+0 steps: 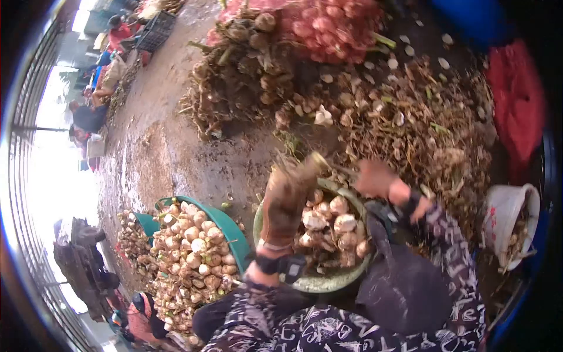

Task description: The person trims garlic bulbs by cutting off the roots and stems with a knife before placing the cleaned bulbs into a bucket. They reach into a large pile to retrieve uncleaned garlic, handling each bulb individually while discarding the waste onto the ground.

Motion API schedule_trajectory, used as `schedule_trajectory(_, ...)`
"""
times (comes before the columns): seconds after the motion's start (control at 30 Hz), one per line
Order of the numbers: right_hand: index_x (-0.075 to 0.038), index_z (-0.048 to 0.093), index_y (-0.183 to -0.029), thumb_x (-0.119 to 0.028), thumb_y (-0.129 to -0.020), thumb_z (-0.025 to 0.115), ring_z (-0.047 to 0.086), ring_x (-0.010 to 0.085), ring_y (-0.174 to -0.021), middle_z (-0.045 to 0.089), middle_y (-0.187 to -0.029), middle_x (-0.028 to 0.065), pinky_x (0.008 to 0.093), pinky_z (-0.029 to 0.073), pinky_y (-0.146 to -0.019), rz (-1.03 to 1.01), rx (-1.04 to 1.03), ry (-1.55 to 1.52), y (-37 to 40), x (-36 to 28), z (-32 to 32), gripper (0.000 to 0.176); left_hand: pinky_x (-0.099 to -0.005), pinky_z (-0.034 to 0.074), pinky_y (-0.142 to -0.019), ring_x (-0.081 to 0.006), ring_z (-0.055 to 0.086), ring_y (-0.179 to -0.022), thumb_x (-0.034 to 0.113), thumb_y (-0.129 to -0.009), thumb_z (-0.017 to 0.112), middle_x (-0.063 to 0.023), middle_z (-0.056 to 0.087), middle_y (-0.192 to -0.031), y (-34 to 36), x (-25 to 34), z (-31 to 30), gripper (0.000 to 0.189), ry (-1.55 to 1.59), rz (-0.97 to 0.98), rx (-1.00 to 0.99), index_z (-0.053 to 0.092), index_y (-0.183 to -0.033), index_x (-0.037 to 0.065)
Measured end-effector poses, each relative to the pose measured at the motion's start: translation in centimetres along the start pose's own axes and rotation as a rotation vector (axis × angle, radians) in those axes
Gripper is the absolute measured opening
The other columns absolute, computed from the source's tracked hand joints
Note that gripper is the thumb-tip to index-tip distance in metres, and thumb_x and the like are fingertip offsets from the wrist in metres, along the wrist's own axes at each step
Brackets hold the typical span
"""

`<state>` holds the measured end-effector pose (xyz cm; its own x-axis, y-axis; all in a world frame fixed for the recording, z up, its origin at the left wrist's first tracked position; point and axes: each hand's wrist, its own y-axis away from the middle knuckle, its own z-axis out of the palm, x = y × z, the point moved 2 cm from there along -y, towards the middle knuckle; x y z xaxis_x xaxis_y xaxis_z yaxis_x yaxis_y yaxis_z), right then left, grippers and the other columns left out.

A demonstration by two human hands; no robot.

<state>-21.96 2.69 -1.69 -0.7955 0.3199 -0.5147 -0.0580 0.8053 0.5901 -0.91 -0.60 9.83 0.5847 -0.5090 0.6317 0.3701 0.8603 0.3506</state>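
My left hand (282,205), blurred by motion, is closed around a garlic stalk (317,162) above the left side of a pale green tub. The stalk's round pale end points up and right. To its right, my right hand (376,178) is closed on a thin knife (343,169), smeared by movement, whose tip reaches toward the stalk. Below both hands, the tub (328,286) holds several trimmed garlic bulbs (345,223) with some dirt on them. Fingers of both hands are partly hidden by blur.
Left of the tub lies a big heap of garlic bulbs (193,246) against a green basin (226,220). Uncut garlic (234,76) and a red mesh sack (334,26) lie ahead. Dry trimmings (410,129) cover the right side, near a white bucket (495,217). People sit far left.
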Motion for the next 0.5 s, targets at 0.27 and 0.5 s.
schedule_trajectory(0.27,-0.002,0.065,-0.081,-0.036,-0.075,0.066,0.060,0.0319,-0.062,0.060,-0.067,0.0176,0.0397,0.047,-0.059,0.022,0.403,-0.347,1.0,2.5,0.3,0.034,-0.0431,0.038,-0.101,-0.0283,0.049,-0.118,0.043,-0.071,0.076,-0.0216,0.045,-0.132,-11.7,4.0,-7.5,0.077,-1.250,-0.257,-0.121,0.045,-0.129,0.001)
schedule_trajectory(0.5,0.000,0.059,-0.078,-0.030,-0.079,0.065,0.058,0.0311,-0.062,0.055,-0.063,0.0184,0.0411,0.045,-0.058,-0.056,0.458,-0.484,1.0,1.9,0.3,0.031,-0.0438,0.047,-0.089,-0.0436,0.055,-0.106,0.050,-0.068,0.075,-0.0287,0.056,-0.115,-27.3,0.3,-13.7,0.088,-2.022,0.126,0.164,0.039,-0.127,-0.004)
